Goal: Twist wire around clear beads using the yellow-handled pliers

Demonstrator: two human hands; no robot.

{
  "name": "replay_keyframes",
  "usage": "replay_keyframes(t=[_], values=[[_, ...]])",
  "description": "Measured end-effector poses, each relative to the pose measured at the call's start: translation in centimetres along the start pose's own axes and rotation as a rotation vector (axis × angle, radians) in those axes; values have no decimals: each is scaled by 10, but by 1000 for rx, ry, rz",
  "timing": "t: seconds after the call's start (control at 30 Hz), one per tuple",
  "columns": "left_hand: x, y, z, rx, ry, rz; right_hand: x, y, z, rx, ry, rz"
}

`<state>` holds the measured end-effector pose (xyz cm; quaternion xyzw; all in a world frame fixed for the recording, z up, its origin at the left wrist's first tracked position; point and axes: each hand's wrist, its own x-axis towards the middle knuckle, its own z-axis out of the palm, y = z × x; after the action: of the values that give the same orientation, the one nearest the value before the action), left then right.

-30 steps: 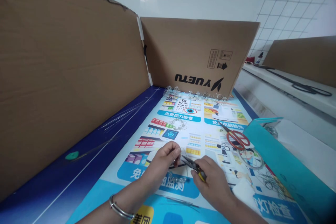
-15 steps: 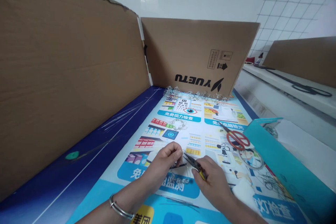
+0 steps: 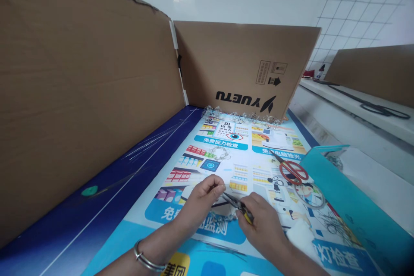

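My left hand point(image 3: 210, 192) is closed in a pinch, thumb against fingers, on something too small to make out, likely part of a thin wire. In my right hand point(image 3: 258, 220) is a pair of needle-nose pliers point(image 3: 238, 205) with yellow-and-black handles. The pliers' tips point left and reach right beside my left fingertips. Beneath both hands hangs or lies a strand of clear beads on wire point(image 3: 223, 217), partly hidden by my left hand.
Red-handled scissors point(image 3: 293, 172) lie to the right, near a coil of wire point(image 3: 310, 194). A teal box point(image 3: 352, 198) stands at the right edge. Loose wire pieces point(image 3: 336, 226) and a white wad point(image 3: 300, 235) lie nearby. Beaded wire pieces point(image 3: 246, 118) line the back cardboard point(image 3: 239, 60).
The pliers have shifted slightly left and down, their tips closer to my left fingertips. The beaded strand below has moved a little. My left hand stays nearly in place.
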<state>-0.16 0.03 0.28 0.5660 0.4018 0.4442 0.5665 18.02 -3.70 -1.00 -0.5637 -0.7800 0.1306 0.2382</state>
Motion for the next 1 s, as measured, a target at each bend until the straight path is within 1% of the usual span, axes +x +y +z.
replay_keyframes(t=[0.13,0.27,0.47,0.6,0.67,0.83,1.0], values=[[0,1,-2,85,1,28,0,-1,-1,-37,-23,2],[1,3,-4,162,-25,59,0,1,0,-56,-39,10],[2,6,-6,174,-96,62,-2,2,1,-68,-43,-6],[3,7,-7,178,-118,58,-1,2,0,-70,-34,-21],[3,7,-7,192,-130,69,-1,2,0,-77,-31,-26],[3,8,-7,252,-208,129,-2,2,0,-115,-42,-53],[4,8,-7,289,-217,149,-2,1,1,-134,-35,-67]])
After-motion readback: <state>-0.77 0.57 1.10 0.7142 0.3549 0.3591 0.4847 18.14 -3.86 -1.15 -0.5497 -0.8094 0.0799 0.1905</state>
